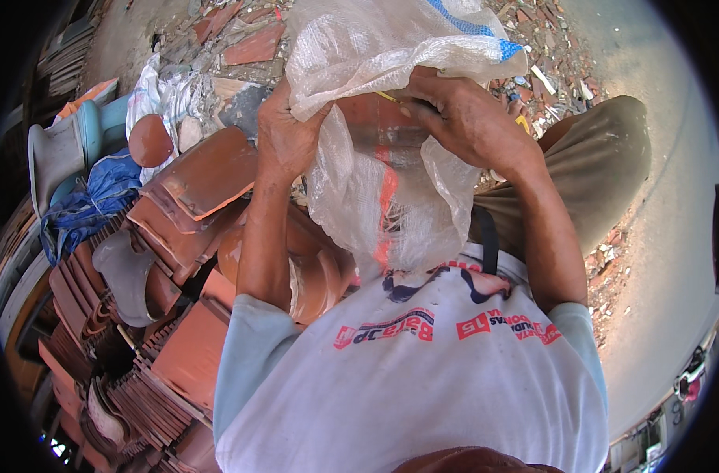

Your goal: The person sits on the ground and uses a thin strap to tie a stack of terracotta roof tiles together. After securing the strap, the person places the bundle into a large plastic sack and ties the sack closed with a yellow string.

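Note:
A translucent white woven plastic sack [351, 59] with a red stripe and a blue stripe hangs in front of my chest, its lower part reaching down to my shirt. My left hand [287, 130] is closed on the left edge of its gathered mouth. On the other side my right hand [462, 110] grips the folded upper edge, fingers bent, with some fingertips hidden under the plastic. A thin yellow strip [387, 96] shows next to my right fingers; whether they hold it I cannot tell.
Stacked reddish-brown roof tiles [190, 355] fill the left side, close to my left arm. Beyond them lie a blue tarp [99, 193] and a grey-blue moulded piece [56, 162]. Broken tile rubble [253, 43] covers the ground ahead. A grey paved road [663, 260] runs along the right.

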The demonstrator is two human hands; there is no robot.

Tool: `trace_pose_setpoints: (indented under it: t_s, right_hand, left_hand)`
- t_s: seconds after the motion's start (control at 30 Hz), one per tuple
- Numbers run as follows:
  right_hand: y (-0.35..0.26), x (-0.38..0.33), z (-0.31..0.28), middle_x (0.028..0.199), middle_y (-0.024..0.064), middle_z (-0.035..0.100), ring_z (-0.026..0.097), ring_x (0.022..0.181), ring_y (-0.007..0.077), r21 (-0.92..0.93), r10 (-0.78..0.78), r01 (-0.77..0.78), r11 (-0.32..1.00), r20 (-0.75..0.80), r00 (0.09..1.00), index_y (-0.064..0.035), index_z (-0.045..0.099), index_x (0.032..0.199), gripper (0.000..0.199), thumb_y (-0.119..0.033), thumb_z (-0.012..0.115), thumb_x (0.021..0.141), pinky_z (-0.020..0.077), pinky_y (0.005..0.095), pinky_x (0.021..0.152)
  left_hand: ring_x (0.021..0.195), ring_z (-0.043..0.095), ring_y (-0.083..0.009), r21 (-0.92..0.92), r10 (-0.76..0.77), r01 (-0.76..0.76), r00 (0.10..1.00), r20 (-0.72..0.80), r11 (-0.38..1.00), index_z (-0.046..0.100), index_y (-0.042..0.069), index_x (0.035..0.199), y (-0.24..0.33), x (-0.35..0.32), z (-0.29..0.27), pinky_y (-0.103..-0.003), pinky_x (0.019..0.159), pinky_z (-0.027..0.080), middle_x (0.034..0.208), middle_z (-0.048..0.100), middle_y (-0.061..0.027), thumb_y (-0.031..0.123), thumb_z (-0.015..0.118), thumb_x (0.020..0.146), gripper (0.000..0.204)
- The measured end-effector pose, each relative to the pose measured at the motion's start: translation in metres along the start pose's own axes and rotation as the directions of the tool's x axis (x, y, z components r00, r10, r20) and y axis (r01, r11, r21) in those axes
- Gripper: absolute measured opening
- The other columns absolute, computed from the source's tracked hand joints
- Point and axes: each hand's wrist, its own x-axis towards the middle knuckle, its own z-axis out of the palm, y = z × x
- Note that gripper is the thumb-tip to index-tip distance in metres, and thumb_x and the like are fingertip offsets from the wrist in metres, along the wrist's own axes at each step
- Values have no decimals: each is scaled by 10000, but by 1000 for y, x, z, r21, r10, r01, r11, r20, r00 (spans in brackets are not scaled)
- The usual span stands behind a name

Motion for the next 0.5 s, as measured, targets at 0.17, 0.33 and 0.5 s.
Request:
trace_pose_setpoints:
  t_s: [0.17,0.33,0.5]
  right_hand:
    - [3,4,8,1074,234,721,678,994,436,-8,11,-10,1000,38,999,-3,691,1198,282,-192,615,1002,527,469,884]
    - [4,1,11,1138,235,725,694,1020,411,-20,8,-8,1000,22,1000,-25,706,1236,298,-186,611,1004,535,455,904]
    - [6,-3,4,1142,232,727,699,1033,398,-3,-16,15,1000,-38,999,-32,703,1262,312,-181,606,1006,538,448,909]
  left_hand:
    - [978,676,-132,-279,-101,103,995,20,955,709,21,1236,-32,9,-4,-314,863,546,1123,754,-65,17,717,949,287]
    - [983,680,-138,-303,-165,183,983,86,935,682,3,1277,-37,9,-11,-298,865,550,1124,752,-74,-19,671,964,315]
    - [972,683,-143,-386,-204,218,976,77,896,669,3,1309,-29,7,-15,-294,851,551,1118,748,-82,-29,652,956,356]
